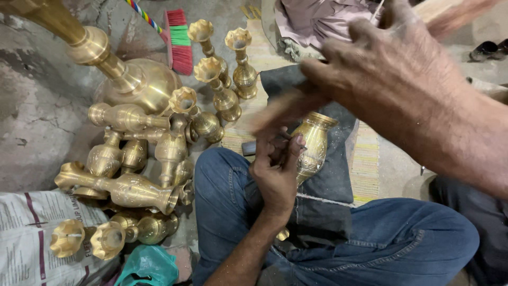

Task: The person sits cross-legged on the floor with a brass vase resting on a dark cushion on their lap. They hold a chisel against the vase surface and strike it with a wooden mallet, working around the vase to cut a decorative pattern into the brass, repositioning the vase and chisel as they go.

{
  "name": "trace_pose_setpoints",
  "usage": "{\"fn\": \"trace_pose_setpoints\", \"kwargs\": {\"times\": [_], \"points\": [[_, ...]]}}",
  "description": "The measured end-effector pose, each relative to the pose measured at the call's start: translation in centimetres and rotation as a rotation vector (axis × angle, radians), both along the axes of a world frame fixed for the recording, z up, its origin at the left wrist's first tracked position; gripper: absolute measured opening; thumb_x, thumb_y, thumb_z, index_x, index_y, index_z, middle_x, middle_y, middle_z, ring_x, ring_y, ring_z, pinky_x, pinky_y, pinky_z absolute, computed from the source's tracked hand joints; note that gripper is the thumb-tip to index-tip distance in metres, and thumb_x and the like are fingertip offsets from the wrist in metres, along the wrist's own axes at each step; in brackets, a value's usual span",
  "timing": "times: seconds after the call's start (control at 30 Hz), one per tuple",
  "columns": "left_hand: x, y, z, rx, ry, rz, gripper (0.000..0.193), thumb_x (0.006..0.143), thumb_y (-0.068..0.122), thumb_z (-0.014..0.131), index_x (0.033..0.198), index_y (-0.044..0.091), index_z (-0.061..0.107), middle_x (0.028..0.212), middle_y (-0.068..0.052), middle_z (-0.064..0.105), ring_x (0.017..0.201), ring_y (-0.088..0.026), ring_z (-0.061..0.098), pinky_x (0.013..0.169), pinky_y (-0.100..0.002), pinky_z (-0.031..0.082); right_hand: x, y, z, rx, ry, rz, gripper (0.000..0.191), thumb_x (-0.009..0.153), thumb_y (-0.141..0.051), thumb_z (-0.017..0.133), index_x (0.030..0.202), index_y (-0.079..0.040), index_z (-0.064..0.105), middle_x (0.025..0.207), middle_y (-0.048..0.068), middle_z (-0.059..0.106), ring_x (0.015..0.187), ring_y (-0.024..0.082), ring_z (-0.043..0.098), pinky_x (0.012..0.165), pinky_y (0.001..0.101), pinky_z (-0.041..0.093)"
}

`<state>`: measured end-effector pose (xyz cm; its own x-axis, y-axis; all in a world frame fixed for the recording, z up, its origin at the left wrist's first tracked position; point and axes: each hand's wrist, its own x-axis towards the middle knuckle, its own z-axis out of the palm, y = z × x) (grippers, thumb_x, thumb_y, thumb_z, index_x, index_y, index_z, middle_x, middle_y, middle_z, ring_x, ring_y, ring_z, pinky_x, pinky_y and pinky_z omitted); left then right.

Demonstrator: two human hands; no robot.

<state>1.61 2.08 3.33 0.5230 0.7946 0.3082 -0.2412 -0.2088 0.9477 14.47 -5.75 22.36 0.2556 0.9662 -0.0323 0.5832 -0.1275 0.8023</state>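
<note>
Brass gleams in the small engraved vase [312, 145] that the left hand [275, 172] steadies, its fingers curled around the vase's side and its thumb pressed against the rim end, so the vase lies tilted across a dark cloth [328, 180] on the person's lap. Just above that grip the right hand [381, 74] hangs over the vase's mouth, its fingers bent and close together; its fingertips are smeared by motion, so I cannot tell whether they pinch anything. Below the grip, blue jeans [381, 238] cover the folded legs. To the left of the gripped vase, a heap of slender brass vases [132, 175] lies on its side, and behind them rises a large round-bellied brass vessel [140, 85]. Farther away from the grip, four fluted-mouth vases [222, 69] stand upright near a red and green brush [179, 39]. Newspaper [32, 233] lies under the nearest vases at lower left.
</note>
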Motion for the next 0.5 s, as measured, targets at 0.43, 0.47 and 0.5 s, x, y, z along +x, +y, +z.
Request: {"fn": "trace_pose_setpoints", "kwargs": {"times": [0.43, 0.47, 0.5], "points": [[-0.1, 0.2, -0.1, -0.108, -0.059, -0.112, 0.030, 0.104, 0.018, 0.068, 0.126, 0.000, 0.060, 0.097, -0.010, 0.077, 0.094, -0.016, 0.079, 0.079, -0.028, 0.068, 0.0, 1.2, 1.1, 0.434, 0.665, 0.006, 0.050, 0.099, -0.032, 0.071, 0.140, -0.008, 0.054, 0.104, 0.015, 0.071, 0.091, 0.031, 0.073, 0.080, 0.0479, 0.059], [-0.1, 0.2, 0.0, -0.092, -0.077, -0.107, 0.030, 0.104, 0.018, 0.068, 0.126, -0.001, 0.059, 0.098, -0.011, 0.077, 0.095, -0.015, 0.079, 0.080, -0.028, 0.068, 0.0, 1.2, 1.0, 0.212, 0.449, -0.008, 0.060, 0.090, -0.032, 0.075, 0.141, -0.013, 0.051, 0.108, 0.011, 0.071, 0.092, 0.028, 0.073, 0.090, 0.0495, 0.056], [-0.1, 0.2, 0.0, -0.072, -0.101, -0.103, 0.029, 0.105, 0.018, 0.068, 0.126, -0.001, 0.059, 0.099, -0.011, 0.077, 0.096, -0.015, 0.078, 0.081, -0.028, 0.069, 0.1, 1.3, 0.9, -0.005, 0.226, -0.023, 0.071, 0.080, -0.031, 0.079, 0.143, -0.017, 0.048, 0.111, 0.007, 0.070, 0.094, 0.024, 0.074, 0.099, 0.0510, 0.053]]}}
